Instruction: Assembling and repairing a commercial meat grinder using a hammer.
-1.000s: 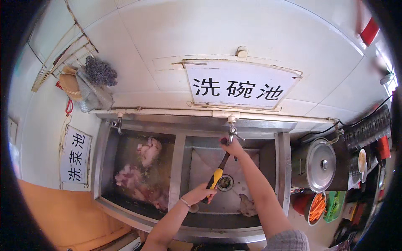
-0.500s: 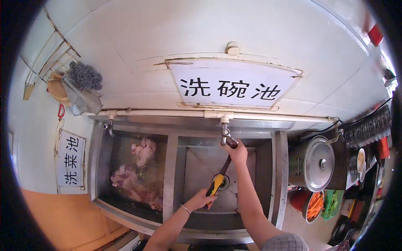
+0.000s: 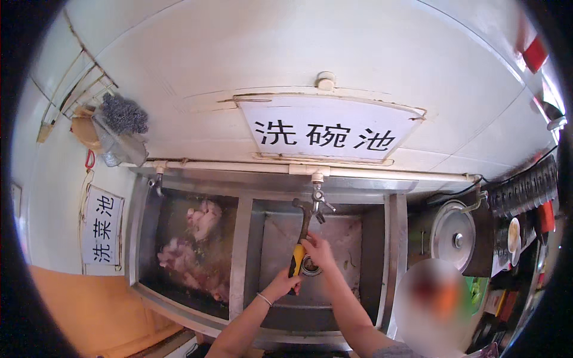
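Over the right-hand sink basin (image 3: 373,250) I hold a hammer (image 3: 304,230) with a dark metal head and a yellow-and-black handle. My left hand (image 3: 285,285) is wrapped round the lower end of the handle. My right hand (image 3: 318,249) has its fingers at the dark shaft, just above the yellow part. The hammer's head points up toward the wall, a little left of the metal tap (image 3: 319,197). The drain (image 3: 310,266) shows partly behind my hands.
Pieces of raw meat (image 3: 203,218) lie in water in the left basin, past a metal divider (image 3: 241,256). A lidded pot (image 3: 456,238) stands right of the sink. Mesh scrubbers (image 3: 122,113) hang on the left wall. A blurred patch covers the lower right.
My right hand has come down from the tap to the hammer's shaft. The hammer has turned more upright and shifted left, and its head now shows. My left hand still holds the handle.
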`<state>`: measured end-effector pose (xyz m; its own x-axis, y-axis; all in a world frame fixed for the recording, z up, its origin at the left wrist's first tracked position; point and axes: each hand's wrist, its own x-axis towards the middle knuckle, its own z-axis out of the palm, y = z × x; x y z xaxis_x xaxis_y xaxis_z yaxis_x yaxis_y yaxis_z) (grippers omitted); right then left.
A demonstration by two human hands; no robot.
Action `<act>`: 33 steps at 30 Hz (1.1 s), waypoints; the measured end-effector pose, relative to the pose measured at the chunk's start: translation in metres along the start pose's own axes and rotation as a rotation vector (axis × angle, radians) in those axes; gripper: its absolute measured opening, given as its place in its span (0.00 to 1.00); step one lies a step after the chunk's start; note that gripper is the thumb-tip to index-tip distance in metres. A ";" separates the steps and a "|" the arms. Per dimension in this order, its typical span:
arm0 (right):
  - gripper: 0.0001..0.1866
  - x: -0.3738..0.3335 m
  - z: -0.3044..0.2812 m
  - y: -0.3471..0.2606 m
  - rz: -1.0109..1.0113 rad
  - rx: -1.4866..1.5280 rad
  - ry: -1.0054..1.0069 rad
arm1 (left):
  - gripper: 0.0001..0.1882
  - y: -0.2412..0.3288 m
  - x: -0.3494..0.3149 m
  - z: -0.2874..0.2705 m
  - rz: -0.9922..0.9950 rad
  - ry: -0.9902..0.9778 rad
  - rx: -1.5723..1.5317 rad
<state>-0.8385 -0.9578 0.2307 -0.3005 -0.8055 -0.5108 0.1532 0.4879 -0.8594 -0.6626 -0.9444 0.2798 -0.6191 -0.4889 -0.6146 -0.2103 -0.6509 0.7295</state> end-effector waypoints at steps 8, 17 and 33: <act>0.17 -0.024 -0.018 -0.111 -0.610 -0.102 0.377 | 0.08 0.018 -0.008 0.012 0.014 -0.051 0.031; 0.19 -0.078 0.036 -0.063 -0.574 0.140 0.239 | 0.08 -0.042 -0.069 0.024 0.068 0.145 -0.154; 0.11 -0.153 0.022 0.066 -0.937 -1.205 -0.409 | 0.21 -0.202 -0.317 0.027 0.569 0.782 0.582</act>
<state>-0.7616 -0.8100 0.2520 0.4396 -0.8978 0.0269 -0.8009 -0.4054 -0.4407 -0.4446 -0.6423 0.3358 -0.1371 -0.9904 -0.0180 -0.4960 0.0529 0.8667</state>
